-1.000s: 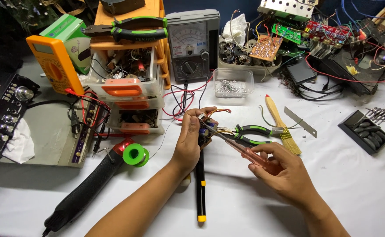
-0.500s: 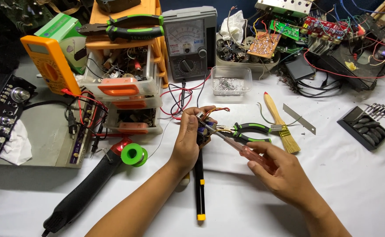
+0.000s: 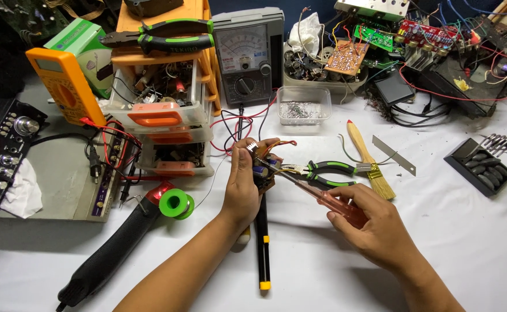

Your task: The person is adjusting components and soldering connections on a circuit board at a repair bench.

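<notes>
At the centre of the frame the left hand (image 3: 243,184) stands upright on its wrist, forearm running in from the bottom edge, fingers wrapped closed around a small circuit board (image 3: 263,167) with wires and capacitors. From the lower right the right hand (image 3: 375,225) lies low, fist closed on the red handle of a screwdriver (image 3: 323,199) whose shaft slants up-left to meet the board. Just behind the shaft lie green-handled pliers (image 3: 326,170) and a paintbrush (image 3: 369,162). A black-and-yellow tool (image 3: 263,242) lies under the left wrist. The white table (image 3: 467,254) is open at lower right; a drawer cabinet (image 3: 164,115) and meter (image 3: 248,55) crowd the upper left and centre.
</notes>
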